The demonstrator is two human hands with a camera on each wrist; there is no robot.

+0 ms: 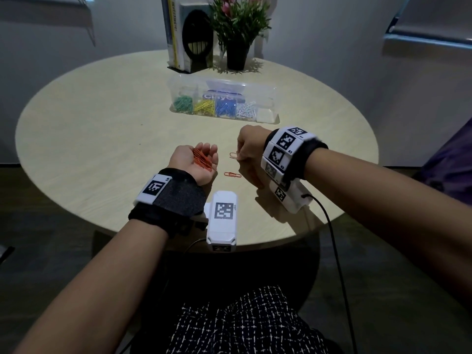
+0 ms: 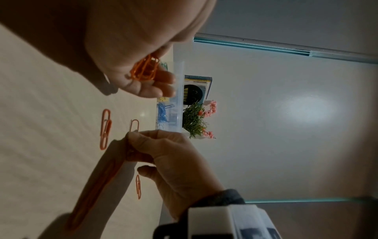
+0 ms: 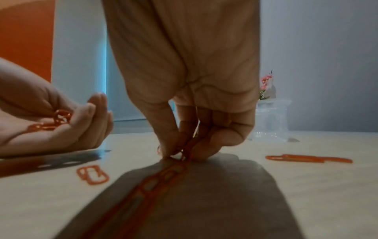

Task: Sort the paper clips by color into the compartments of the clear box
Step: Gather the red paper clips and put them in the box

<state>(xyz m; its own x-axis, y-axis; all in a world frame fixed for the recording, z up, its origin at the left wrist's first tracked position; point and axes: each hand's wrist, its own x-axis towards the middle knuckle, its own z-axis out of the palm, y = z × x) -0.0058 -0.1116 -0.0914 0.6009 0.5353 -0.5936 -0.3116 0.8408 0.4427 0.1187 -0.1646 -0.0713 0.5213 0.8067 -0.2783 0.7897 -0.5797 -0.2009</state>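
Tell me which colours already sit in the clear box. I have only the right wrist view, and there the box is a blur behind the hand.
Observer: In the head view the clear box holds green clips, yellow clips, blue clips and white clips, each colour in its own compartment, left to right.
Operator: Name the spot left for orange.
Observer: The rightmost compartment looks bare, and no orange shows anywhere in the box.
Operator: Report what stands behind the box.
Observer: Upright books stand there, left of a potted plant.
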